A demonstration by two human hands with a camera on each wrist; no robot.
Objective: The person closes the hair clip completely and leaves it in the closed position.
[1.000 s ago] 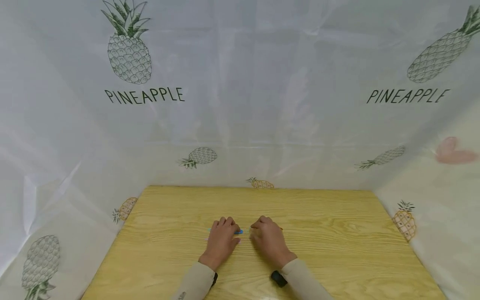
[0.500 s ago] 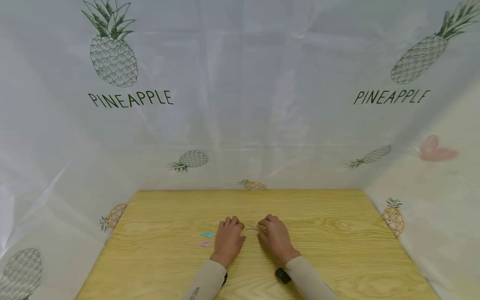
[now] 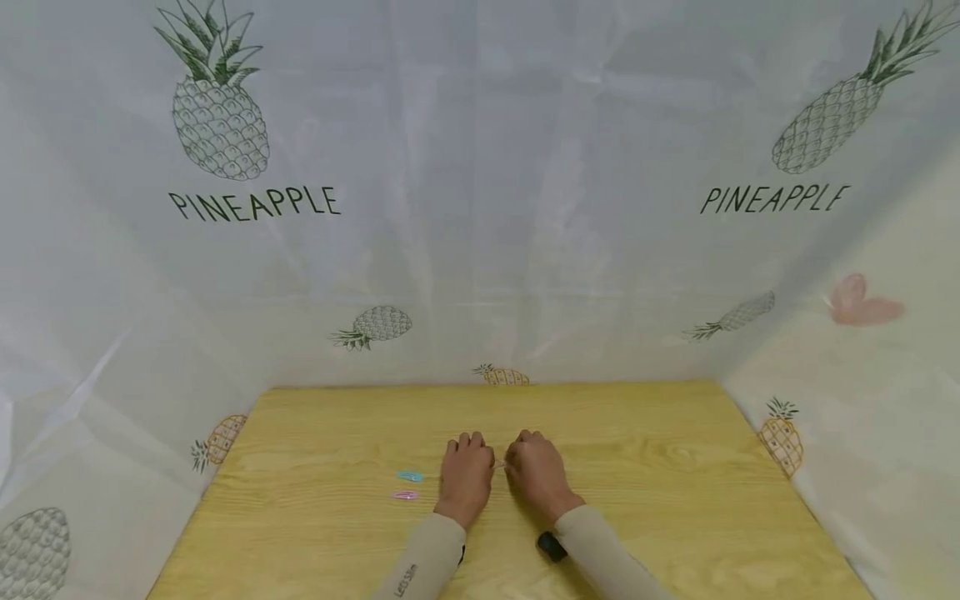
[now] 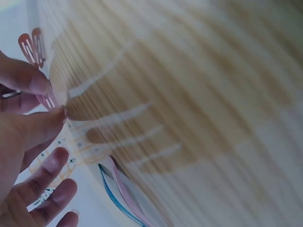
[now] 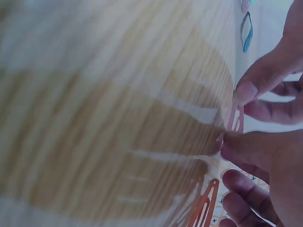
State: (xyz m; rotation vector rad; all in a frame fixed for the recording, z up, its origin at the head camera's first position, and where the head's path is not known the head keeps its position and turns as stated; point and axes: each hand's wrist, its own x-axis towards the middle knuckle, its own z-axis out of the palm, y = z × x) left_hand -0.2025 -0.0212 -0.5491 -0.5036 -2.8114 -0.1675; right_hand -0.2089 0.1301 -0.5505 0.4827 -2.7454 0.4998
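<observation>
A small pale pink hair clip [image 5: 235,116] spans the gap between the two hands, low over the wooden table [image 3: 337,542]. The left hand [image 3: 465,478] pinches one end of it between thumb and finger. At the other end, the fingertips of the right hand [image 3: 537,472] pinch it. Left of the left hand lie a blue hair clip [image 3: 409,476] and a pink hair clip [image 3: 406,495], side by side. Beyond the right hand is an orange-red hair clip [image 5: 203,208], seen in the wrist views but hidden from the head view.
A white sheet [image 3: 480,208] printed with pineapples encloses the table's back and sides. A black device [image 3: 551,547] sits at the right wrist, by the sleeve cuff.
The hands have come away from the blue and pink clips, leaving them fully in view. Both hands are now closer together around the pale clip. The head view has shifted slightly.
</observation>
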